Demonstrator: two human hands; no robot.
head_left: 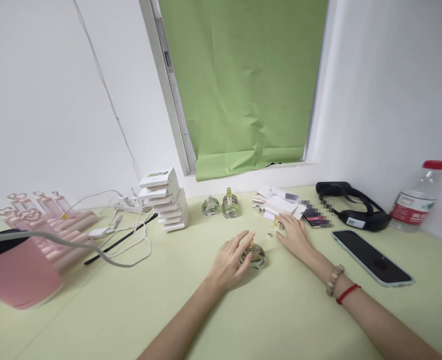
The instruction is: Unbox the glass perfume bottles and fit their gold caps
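Note:
A clear, rounded glass perfume bottle [258, 256] stands on the table with a gold-coloured neck. My left hand [228, 261] curls around its left side, the thumb in front and the fingers by the neck, holding it. Further right, my right hand [295, 237] has its thumb and fingertips closed about a small shiny cap [280, 225], partly hidden by the fingers. Beside those fingertips lies another small metallic piece [269, 235]. Behind them is a pile of white cards or flattened papers [281, 205].
More perfume bottles [210, 205] stand near the wall, beside stacked white boxes [166, 200]. Pink tubes [72, 222], white cables [141, 245] and a pink container [21, 275] are left. A phone [373, 257], black headset [356, 205] and water bottle [412, 205] are right.

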